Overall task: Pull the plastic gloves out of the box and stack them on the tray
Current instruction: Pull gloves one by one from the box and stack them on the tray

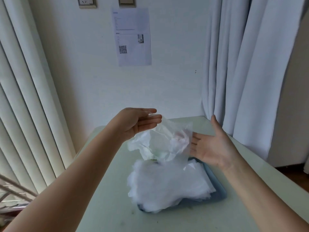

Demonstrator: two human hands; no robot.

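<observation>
One white wall [175, 72] is seen at the back, flanked by blinds [25, 97] on the left and a curtain [242, 72] on the right. A pale green table [107, 190] is set below it. A stack [167, 183] of clear gloves is piled on a blue tray [220, 190] on the table, spilling over the tray's left edge. One glove [167, 141] is held in the air above the stack's far end, crumpled and hanging. Its top edge is pinched between thumb and fingers of the left hand [137, 121]. The right hand [214, 144] is held flat, palm up, fingertips hidden behind the glove; contact cannot be told. A printed sheet [132, 36] is fixed to the wall.
</observation>
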